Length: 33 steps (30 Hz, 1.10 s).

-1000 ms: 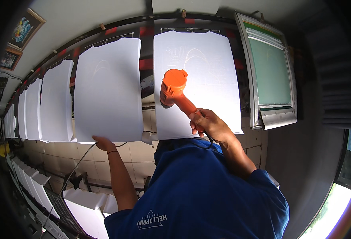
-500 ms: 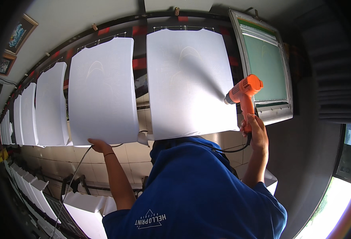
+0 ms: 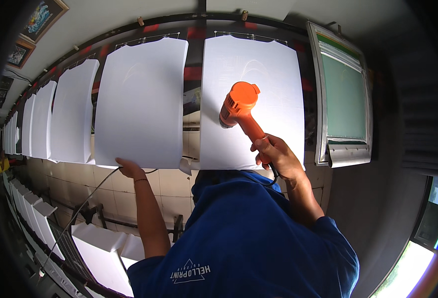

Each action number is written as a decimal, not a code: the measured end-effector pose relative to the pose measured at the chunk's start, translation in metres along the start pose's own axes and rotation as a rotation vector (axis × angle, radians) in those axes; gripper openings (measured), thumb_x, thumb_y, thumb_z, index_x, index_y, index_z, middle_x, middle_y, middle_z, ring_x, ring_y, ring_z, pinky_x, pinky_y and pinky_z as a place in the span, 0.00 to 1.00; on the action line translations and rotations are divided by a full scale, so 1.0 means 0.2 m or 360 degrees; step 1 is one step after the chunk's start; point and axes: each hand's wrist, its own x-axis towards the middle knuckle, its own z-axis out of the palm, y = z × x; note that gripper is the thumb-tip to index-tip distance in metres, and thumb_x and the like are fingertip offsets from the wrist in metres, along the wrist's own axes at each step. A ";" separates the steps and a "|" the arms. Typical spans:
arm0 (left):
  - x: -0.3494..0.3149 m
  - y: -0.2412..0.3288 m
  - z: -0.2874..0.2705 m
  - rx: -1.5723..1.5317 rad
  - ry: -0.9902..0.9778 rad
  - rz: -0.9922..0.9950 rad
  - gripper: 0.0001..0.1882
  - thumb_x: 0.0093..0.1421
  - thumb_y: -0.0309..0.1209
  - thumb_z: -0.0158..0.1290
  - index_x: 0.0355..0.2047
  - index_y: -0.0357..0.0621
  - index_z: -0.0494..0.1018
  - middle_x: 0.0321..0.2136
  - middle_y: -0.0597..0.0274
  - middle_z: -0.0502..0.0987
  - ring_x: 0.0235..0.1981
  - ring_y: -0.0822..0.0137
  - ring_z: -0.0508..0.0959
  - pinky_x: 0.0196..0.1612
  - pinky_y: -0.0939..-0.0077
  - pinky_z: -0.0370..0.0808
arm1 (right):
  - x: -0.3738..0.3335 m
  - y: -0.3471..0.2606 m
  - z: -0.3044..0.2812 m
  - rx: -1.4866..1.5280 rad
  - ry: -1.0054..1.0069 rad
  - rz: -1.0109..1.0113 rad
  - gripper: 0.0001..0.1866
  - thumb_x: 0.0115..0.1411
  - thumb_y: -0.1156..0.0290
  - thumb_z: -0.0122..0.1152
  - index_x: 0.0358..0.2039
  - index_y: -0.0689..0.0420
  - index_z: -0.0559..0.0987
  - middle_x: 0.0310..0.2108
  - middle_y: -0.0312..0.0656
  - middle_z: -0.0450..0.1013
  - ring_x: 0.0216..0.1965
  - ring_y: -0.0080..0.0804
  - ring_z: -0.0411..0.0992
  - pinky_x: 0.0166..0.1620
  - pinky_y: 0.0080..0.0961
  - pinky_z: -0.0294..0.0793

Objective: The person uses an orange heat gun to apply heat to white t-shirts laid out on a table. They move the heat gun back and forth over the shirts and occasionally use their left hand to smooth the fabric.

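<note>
Shirt, blue, with white lettering, fills the lower middle. From its sleeves both forearms reach forward. Left hand, with a thin band at its wrist, is at the near edge of the left panel. A cord passes right by it, and whether the fingers close on cord or edge I cannot tell. Right hand is wrapped round the handle of the orange gun, which is held above the right panel, nozzle tilted down and leftward. Both panels are white; the right one bears a faint curved line. Beside it, on the right, leans a metal frame with green mesh. More white panels recede leftward. Behind runs a dark rail; pictures hang at upper left.
</note>
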 end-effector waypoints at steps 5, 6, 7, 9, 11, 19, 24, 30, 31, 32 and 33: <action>0.00 0.00 0.00 0.0074 0.0112 -0.0013 0.40 0.64 0.57 0.40 0.50 0.22 0.65 0.48 0.38 0.72 0.47 0.47 0.76 0.48 0.58 0.78 | -0.03 -0.02 0.03 -0.0111 -0.0166 0.0105 0.24 0.62 0.51 0.58 0.35 0.63 0.74 0.25 0.36 0.71 0.22 0.21 0.71 0.22 0.17 0.66; 0.00 0.00 0.00 0.0070 0.0138 -0.0012 0.40 0.64 0.57 0.40 0.50 0.22 0.65 0.48 0.38 0.72 0.47 0.47 0.76 0.48 0.57 0.78 | -0.05 -0.05 0.04 -0.0138 -0.0210 0.0138 0.23 0.62 0.51 0.58 0.35 0.63 0.74 0.25 0.37 0.71 0.22 0.22 0.71 0.22 0.17 0.66; 0.00 0.00 0.00 0.0092 0.0133 -0.0026 0.40 0.64 0.57 0.40 0.50 0.22 0.65 0.49 0.37 0.72 0.48 0.46 0.76 0.48 0.57 0.78 | -0.07 -0.06 0.04 -0.0165 -0.0253 0.0171 0.23 0.62 0.51 0.58 0.35 0.64 0.74 0.26 0.37 0.71 0.22 0.22 0.71 0.22 0.17 0.66; 0.01 0.00 0.00 0.0137 0.0120 -0.0052 0.39 0.64 0.57 0.40 0.51 0.22 0.65 0.50 0.37 0.71 0.48 0.46 0.75 0.48 0.56 0.77 | -0.08 -0.05 0.03 -0.0192 -0.0246 0.0196 0.22 0.62 0.53 0.58 0.35 0.64 0.74 0.25 0.37 0.72 0.22 0.22 0.72 0.22 0.16 0.67; 0.01 0.00 0.00 0.0091 0.0092 -0.0077 0.39 0.64 0.56 0.40 0.51 0.23 0.64 0.51 0.37 0.70 0.48 0.46 0.75 0.48 0.56 0.77 | -0.10 -0.07 0.02 -0.0192 -0.0188 0.0194 0.21 0.62 0.55 0.58 0.35 0.64 0.74 0.25 0.37 0.72 0.22 0.21 0.71 0.22 0.16 0.67; -0.05 0.05 0.01 0.0101 0.0172 -0.0091 0.39 0.63 0.55 0.43 0.51 0.20 0.67 0.50 0.41 0.73 0.48 0.48 0.76 0.49 0.59 0.76 | -0.11 -0.05 -0.05 -0.0169 -0.0090 0.0220 0.19 0.63 0.57 0.56 0.37 0.64 0.73 0.28 0.36 0.70 0.23 0.19 0.71 0.23 0.16 0.67; -0.02 0.04 0.01 0.0176 0.0180 -0.0105 0.39 0.63 0.55 0.43 0.50 0.20 0.67 0.50 0.41 0.73 0.47 0.48 0.76 0.49 0.59 0.76 | -0.12 -0.05 -0.09 -0.0140 0.0044 0.0107 0.19 0.61 0.56 0.58 0.33 0.63 0.73 0.24 0.36 0.70 0.21 0.21 0.70 0.22 0.17 0.66; -0.05 0.05 0.01 0.0070 0.0149 -0.0099 0.39 0.63 0.55 0.43 0.51 0.20 0.66 0.51 0.40 0.72 0.47 0.47 0.76 0.48 0.58 0.76 | -0.17 -0.05 -0.15 -0.0161 0.0082 0.0129 0.18 0.62 0.58 0.58 0.33 0.63 0.73 0.24 0.37 0.70 0.22 0.21 0.71 0.23 0.17 0.67; -0.03 0.03 0.00 0.0102 0.0137 -0.0079 0.40 0.63 0.56 0.42 0.51 0.21 0.65 0.50 0.40 0.72 0.47 0.47 0.76 0.48 0.58 0.76 | -0.18 -0.05 -0.17 -0.0164 0.0067 0.0165 0.18 0.62 0.58 0.58 0.32 0.63 0.73 0.23 0.37 0.70 0.22 0.21 0.71 0.23 0.17 0.67; 0.00 0.00 -0.01 0.0134 0.0126 -0.0059 0.41 0.63 0.57 0.41 0.51 0.21 0.65 0.50 0.39 0.72 0.47 0.46 0.76 0.48 0.57 0.77 | -0.20 -0.06 -0.19 -0.0168 0.0052 0.0202 0.18 0.62 0.58 0.58 0.32 0.63 0.73 0.23 0.37 0.71 0.22 0.21 0.72 0.23 0.17 0.67; 0.01 0.00 -0.01 0.0168 0.0111 -0.0036 0.41 0.63 0.58 0.40 0.51 0.22 0.64 0.49 0.38 0.71 0.48 0.46 0.76 0.48 0.57 0.77 | -0.22 -0.07 -0.20 -0.0166 0.0039 0.0239 0.18 0.62 0.58 0.58 0.31 0.63 0.73 0.23 0.37 0.71 0.22 0.21 0.72 0.23 0.17 0.67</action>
